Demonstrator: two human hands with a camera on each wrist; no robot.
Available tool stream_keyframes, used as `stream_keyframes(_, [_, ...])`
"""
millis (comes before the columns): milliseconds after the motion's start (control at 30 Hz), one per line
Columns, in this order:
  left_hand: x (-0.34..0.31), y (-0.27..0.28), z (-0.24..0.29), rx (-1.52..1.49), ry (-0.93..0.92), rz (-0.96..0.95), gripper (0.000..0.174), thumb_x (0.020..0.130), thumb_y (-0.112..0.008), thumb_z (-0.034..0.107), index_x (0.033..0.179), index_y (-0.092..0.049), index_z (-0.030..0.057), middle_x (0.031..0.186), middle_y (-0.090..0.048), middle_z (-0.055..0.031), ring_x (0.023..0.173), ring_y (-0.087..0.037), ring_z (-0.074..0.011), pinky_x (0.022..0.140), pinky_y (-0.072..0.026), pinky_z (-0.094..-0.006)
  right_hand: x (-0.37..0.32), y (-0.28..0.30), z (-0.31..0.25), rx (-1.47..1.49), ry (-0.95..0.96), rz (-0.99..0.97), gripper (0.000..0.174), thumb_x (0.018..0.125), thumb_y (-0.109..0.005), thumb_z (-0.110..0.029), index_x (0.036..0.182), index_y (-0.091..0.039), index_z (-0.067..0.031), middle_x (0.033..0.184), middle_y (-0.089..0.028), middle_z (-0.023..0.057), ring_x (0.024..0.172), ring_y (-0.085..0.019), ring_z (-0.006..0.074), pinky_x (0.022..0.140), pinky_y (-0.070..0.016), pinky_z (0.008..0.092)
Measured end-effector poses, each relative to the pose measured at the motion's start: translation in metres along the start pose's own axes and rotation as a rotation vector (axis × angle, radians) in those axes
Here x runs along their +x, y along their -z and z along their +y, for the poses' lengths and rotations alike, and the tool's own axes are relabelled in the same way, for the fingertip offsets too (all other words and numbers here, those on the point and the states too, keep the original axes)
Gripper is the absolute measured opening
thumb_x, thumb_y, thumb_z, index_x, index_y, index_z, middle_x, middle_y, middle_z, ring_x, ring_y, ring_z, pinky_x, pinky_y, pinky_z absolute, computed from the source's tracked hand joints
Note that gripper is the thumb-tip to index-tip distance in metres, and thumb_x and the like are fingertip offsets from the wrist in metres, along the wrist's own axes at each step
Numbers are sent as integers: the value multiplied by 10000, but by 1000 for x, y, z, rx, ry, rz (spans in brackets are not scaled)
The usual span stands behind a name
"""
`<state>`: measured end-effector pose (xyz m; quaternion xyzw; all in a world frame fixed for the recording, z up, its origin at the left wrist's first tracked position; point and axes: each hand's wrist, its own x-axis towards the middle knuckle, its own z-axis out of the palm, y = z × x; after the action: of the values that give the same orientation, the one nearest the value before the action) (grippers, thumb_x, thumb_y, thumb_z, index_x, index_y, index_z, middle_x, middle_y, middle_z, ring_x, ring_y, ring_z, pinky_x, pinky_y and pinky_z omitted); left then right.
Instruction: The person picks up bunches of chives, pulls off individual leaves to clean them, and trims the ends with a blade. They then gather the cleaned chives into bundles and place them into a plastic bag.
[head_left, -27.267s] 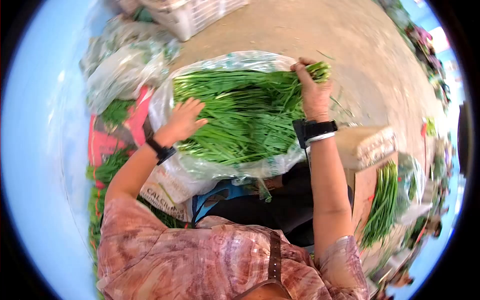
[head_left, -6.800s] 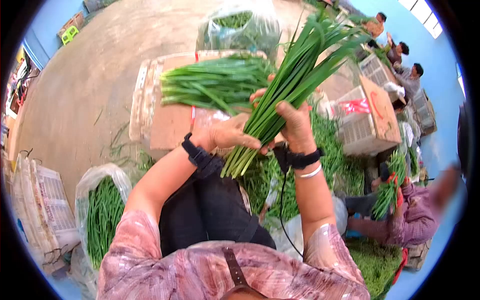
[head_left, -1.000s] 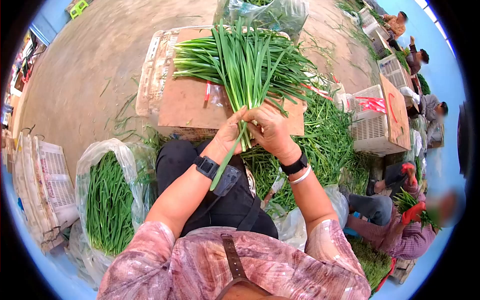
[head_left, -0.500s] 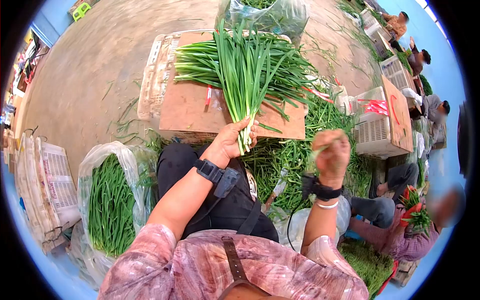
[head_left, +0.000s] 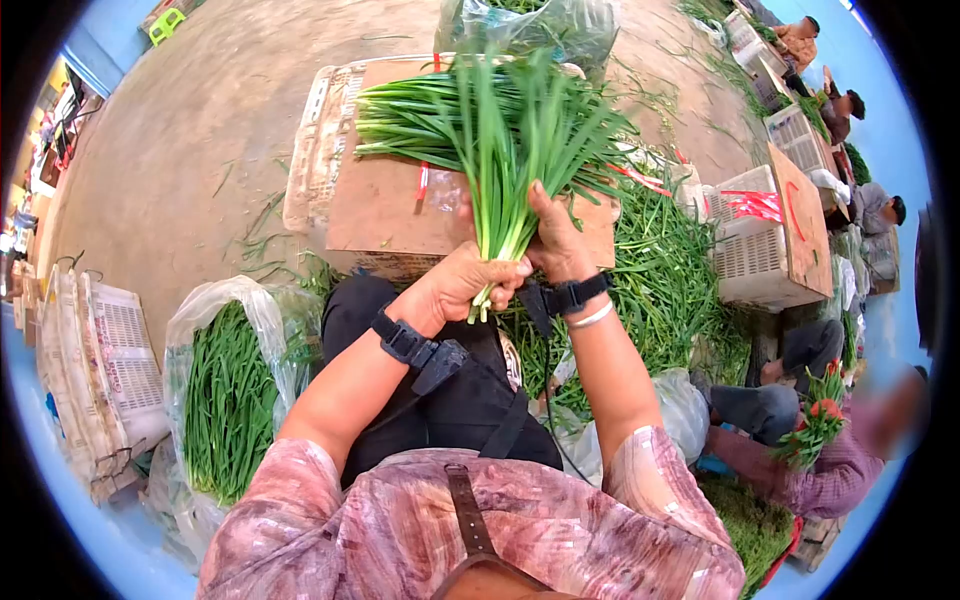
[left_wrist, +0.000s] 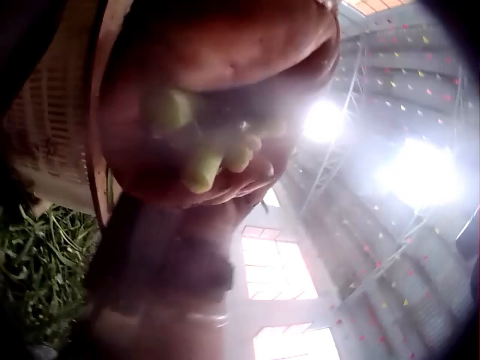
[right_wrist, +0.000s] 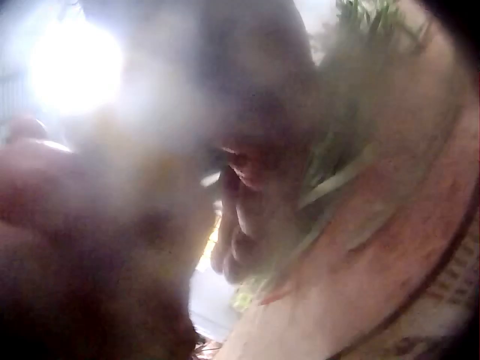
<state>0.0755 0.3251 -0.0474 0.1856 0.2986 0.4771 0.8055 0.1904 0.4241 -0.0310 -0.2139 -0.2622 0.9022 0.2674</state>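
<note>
A bunch of garlic chives slants up and away from the person, its blurred leaf tips overlapping a pile of chives on the board. The left hand grips the bunch low down, thumb across the stalks. In the left wrist view, the pale cut ends poke out of that grip. On the right side of the bunch is the right hand, thumb upright and fingers reaching behind the leaves. Fingertips show blurred past the left edge of the bunch. The right wrist view is hazy, with the hand's fingers near the board.
A brown board lies on a crate ahead. At left stand a plastic bag of chives and stacked crates. Loose trimmings cover the floor at right, near another crate and a seated person.
The right hand, pinching a single leaf, pulled away from the bunch to the right; now it is back at the bunch without that leaf. The left hand keeps its grip.
</note>
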Motion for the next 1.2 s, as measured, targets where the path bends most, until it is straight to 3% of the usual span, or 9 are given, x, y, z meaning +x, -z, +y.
stream_keyframes(133, [-7,4,18,316,-87,-15,205,791,-722,154,890,-582,41,656,-555,-17,532,-541,-127,505,-451,-243,13,-20,-12,-246,112,-122,576,762,-744,-185,1227,-456,-4,952,-620,141,799,-641,257,724,-549,382])
stream_keyframes(300, [-16,-3,101,727,-364,8,986,692,-810,291,1434,-215,33,1179,-501,-56,1134,-462,-139,921,-423,-250,23,-63,-41,-571,408,-164,303,747,-721,-56,1007,-591,28,824,-651,85,714,-627,141,637,-525,273])
stream_keyframes(533, [-5,-22,142,894,-856,222,698,703,-798,105,1265,-401,-8,1155,-570,-87,977,-570,-136,878,-494,-297,66,-42,-34,-1249,647,-200,572,682,-800,-122,1185,-548,-19,1094,-617,85,980,-568,142,815,-501,318])
stream_keyframes(600, [17,-2,123,916,-1000,272,514,711,-771,51,1162,-525,17,1142,-584,-59,956,-577,-123,840,-505,-310,79,-13,-18,-1217,550,-252,806,690,-799,-148,1360,-362,-51,1273,-493,91,1130,-490,164,923,-466,333])
stream_keyframes(700, [38,-3,120,239,-848,-141,478,729,-761,57,1142,-522,19,1076,-596,-40,943,-570,-105,774,-512,-301,86,5,-4,-1041,505,-129,531,739,-717,-47,1200,-453,-46,1124,-535,66,1001,-532,152,787,-486,293])
stream_keyframes(800, [29,-32,139,1017,-759,149,579,733,-759,52,1212,-440,-8,1104,-562,-71,993,-551,-141,791,-510,-316,92,-1,-15,-1001,674,-11,441,776,-673,2,1172,-483,-42,1119,-544,57,1037,-518,161,836,-463,289])
stream_keyframes(900, [53,-53,152,698,-899,-20,1030,641,-851,158,1401,-191,-66,1279,-475,-216,1139,-506,-219,867,-484,-329,84,-12,-37,-950,967,-70,424,800,-659,14,1189,-496,-28,1161,-545,56,1103,-503,178,928,-436,295])
stream_keyframes(1000, [29,-67,176,706,-810,-31,1061,694,-807,244,1427,-108,-73,1408,-287,-305,1306,-342,-357,1046,-356,-378,52,-17,-55,-497,706,-28,358,814,-633,4,1151,-513,12,920,-613,97,844,-614,185,810,-518,335])
stream_keyframes(1200, [20,-72,91,2104,-611,552,1160,590,-836,400,1403,-153,-68,1361,-357,-277,1300,-339,-384,1044,-296,-527,10,-11,-50,-96,686,-119,383,846,-618,-76,1191,-464,-10,901,-559,49,875,-553,197,879,-469,365])
